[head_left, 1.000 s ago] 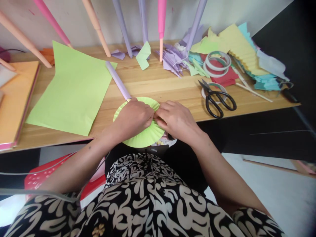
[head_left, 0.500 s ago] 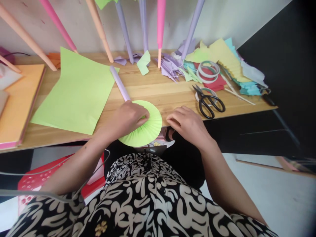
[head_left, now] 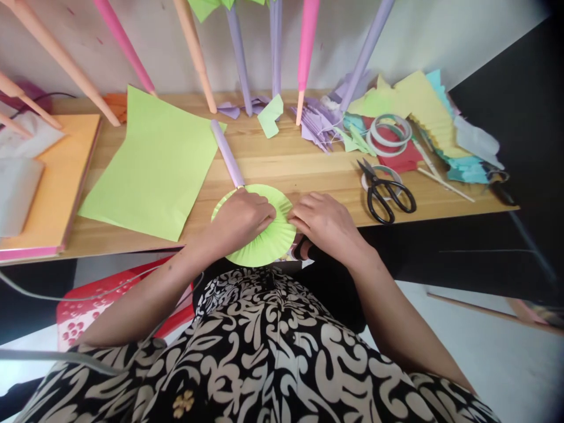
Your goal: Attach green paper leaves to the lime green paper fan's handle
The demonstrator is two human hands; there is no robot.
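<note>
Lime pleated paper disc (head_left: 271, 244), round; left fingers (head_left: 265, 215) gripping it, right fingers (head_left: 301, 212) pinching edge.

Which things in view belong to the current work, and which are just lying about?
In hand, it seems:
pleated green disc: left hand on it, right hand at its edge
lilac tube, meeting the disc

Likely just lying about:
black scissors
white tape rolls
flat green sheet
purple folded paper

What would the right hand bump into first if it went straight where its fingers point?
Most likely the pleated green paper circle: the right hand has its fingertips at the circle's edge, though I can't tell if they touch. Beyond that, the left hand looks in line.
</note>
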